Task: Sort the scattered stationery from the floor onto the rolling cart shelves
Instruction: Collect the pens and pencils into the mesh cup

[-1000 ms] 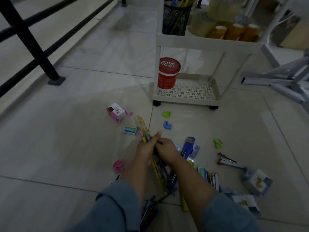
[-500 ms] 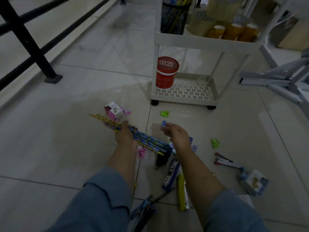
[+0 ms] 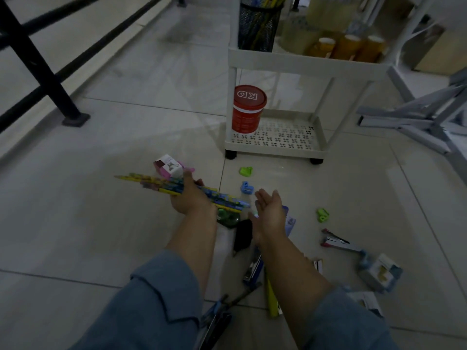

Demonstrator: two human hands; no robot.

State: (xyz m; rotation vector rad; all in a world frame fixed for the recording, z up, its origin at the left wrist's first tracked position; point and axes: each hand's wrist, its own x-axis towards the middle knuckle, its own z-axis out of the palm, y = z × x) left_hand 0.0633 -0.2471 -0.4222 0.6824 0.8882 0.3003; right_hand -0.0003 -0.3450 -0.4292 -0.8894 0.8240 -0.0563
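Note:
My left hand grips a bundle of yellow and blue patterned pencils held level above the floor, tips pointing left. My right hand hovers beside the bundle's right end with fingers straight and nothing in it. The white rolling cart stands ahead; its bottom shelf carries a red tub, and the shelf above holds a black mesh pencil cup and tape rolls. On the floor lie a pink-and-white box, green sharpeners, a blue sharpener and staplers.
A black railing runs along the left. Grey metal frame legs lie right of the cart. More stationery is scattered under and right of my arms, including a blue-white box, a yellow-green tube and a dark stapler.
My left hand lifted the pencil bundle off the floor pile and turned it level. My right hand let go and opened beside it.

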